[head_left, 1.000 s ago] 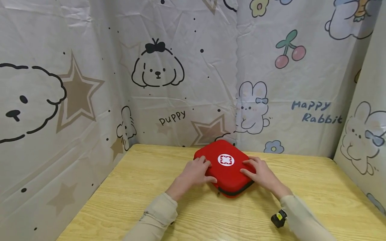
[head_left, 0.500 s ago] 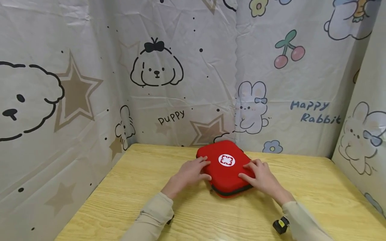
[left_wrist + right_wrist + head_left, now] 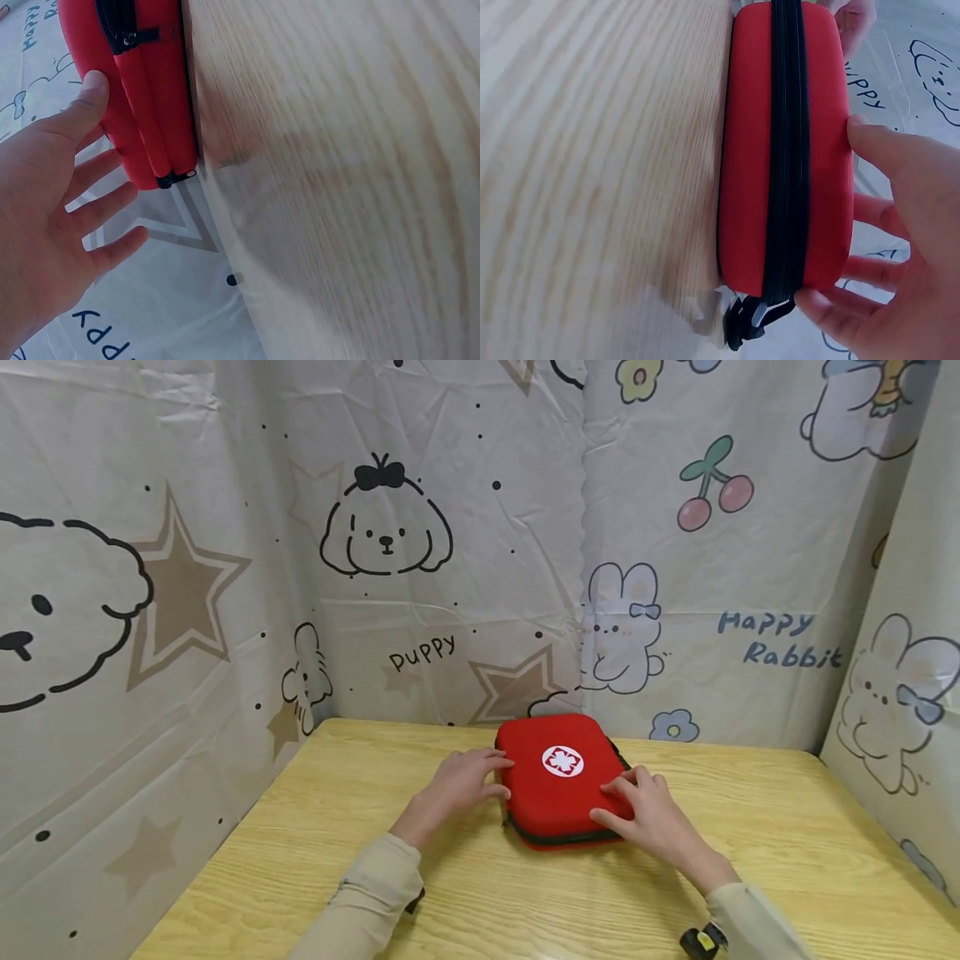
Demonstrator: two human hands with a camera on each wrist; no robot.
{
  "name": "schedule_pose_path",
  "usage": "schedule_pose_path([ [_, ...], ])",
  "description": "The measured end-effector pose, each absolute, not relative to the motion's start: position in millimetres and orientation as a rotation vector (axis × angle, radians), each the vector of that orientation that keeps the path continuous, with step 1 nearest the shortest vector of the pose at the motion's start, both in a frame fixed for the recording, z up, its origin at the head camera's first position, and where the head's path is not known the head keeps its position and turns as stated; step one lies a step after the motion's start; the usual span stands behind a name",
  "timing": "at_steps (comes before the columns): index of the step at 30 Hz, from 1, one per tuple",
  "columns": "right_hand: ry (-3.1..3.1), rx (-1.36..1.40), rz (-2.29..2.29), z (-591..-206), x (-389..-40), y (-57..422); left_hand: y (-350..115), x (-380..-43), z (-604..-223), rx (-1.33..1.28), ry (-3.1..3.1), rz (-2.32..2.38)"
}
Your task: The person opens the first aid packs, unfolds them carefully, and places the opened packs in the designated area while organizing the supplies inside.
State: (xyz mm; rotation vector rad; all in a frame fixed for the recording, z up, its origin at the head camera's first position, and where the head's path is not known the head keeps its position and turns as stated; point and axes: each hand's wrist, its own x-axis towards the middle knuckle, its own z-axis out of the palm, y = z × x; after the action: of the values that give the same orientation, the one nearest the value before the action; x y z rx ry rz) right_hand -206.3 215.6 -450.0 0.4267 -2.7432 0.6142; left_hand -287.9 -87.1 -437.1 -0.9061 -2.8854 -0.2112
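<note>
A red zippered first-aid case [image 3: 555, 802] with a white round emblem on its lid lies flat near the back of the table. My left hand [image 3: 461, 781] is at its left side, fingers spread and nearly straight, fingertips right at the edge. In the left wrist view, the thumb overlaps the red side near a black zipper pull [image 3: 131, 39]. My right hand [image 3: 656, 814] rests at the front right corner, thumb and fingers spread loosely over the edge. The right wrist view shows the black zipper band [image 3: 787, 150] closed along the side, with a black strap [image 3: 742, 322] at its end.
The wooden table [image 3: 315, 860] meets a printed cloth backdrop [image 3: 405, 610] close behind the case. More cloth hangs at the left and right sides. A small black device [image 3: 701, 941] sits at the right wrist.
The case has turned from a diagonal lie until its front edge nearly faces me. My left hand has drawn slightly left; the right hand has come slightly nearer along with the corner.
</note>
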Motion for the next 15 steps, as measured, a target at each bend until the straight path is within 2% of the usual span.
schedule_pose_path([
  [9,-2.719,0.621,0.735,-448.6,-199.6,233.1,-91.2,-285.1,-433.8,-0.948,-2.828,-0.217],
  [15,-2.759,0.546,0.813,-449.0,-202.4,240.8,-90.7,-283.6,-433.5,-1.107,-2.736,-0.261],
])
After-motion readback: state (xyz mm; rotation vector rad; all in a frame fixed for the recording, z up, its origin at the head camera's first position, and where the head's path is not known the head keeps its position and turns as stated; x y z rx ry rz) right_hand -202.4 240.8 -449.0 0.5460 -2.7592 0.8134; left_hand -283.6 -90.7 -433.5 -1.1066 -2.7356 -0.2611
